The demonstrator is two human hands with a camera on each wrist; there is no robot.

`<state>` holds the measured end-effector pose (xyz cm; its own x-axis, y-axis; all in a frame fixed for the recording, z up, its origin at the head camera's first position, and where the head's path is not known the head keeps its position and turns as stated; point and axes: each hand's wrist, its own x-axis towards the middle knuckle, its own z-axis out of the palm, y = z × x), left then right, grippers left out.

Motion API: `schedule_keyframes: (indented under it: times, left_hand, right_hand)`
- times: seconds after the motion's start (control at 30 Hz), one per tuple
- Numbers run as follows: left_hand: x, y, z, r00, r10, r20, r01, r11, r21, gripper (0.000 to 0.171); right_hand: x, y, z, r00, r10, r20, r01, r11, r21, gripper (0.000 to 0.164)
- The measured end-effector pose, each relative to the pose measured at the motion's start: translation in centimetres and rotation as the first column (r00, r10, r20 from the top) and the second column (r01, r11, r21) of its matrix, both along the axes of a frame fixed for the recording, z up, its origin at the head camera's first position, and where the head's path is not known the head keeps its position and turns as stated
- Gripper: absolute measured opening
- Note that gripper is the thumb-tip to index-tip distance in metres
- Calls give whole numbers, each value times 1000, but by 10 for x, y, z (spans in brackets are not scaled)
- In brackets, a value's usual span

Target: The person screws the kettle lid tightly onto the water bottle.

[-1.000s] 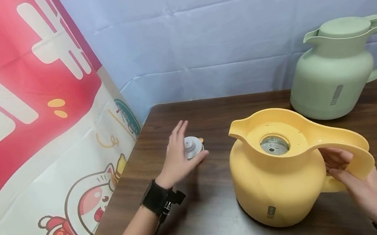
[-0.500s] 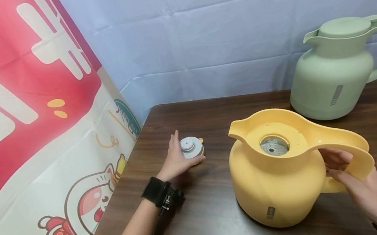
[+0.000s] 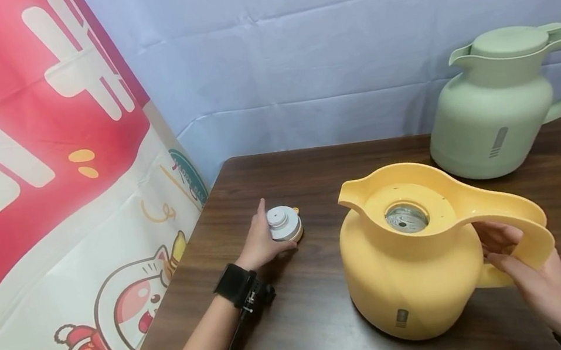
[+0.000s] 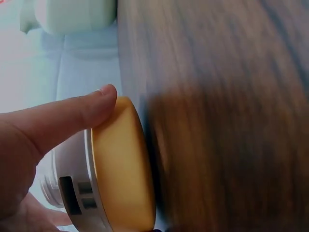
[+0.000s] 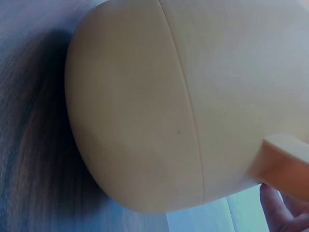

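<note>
In the head view, my left hand [image 3: 259,244] holds a lid [image 3: 288,232], thumb on the near side and fingers round the far left. The lid lies upside down close over the wood, its white stopper side up. In the left wrist view my thumb presses the yellow rim of the lid [image 4: 123,169], and slots show in its white part. My right hand [image 3: 542,285] grips the handle [image 3: 536,242] of a yellow thermos jug [image 3: 413,276]. The jug stands upright without a lid, its round mouth showing. Its lower body fills most of the right wrist view.
A green thermos jug [image 3: 493,111] with its lid on stands at the back right of the brown wooden table [image 3: 324,305]. Behind the table hangs a pale blue cloth [image 3: 329,62]. A red and white printed banner [image 3: 125,248] covers the left side.
My left hand has lowered around the lid, and its thumb and fingers have closed on it. The lid has shifted slightly left and toward me. The right hand keeps its hold on the jug's handle.
</note>
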<state>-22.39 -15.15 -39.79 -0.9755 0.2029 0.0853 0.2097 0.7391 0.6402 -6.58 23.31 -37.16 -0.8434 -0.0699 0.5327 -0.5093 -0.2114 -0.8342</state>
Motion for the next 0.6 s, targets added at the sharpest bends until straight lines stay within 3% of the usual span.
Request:
schedule_keyframes:
  times: [0.3,0.6]
  left_hand:
    - [8,5,10,997,40,-65,-37,998,46,120]
    - [20,19,28,982,5,-190,18,993,117,115]
  right_hand:
    - [0,-1,1,1000,11,-7,-11,1000,-7,62]
    - [0,-1,1,1000,6,10,-6,1000,3,62]
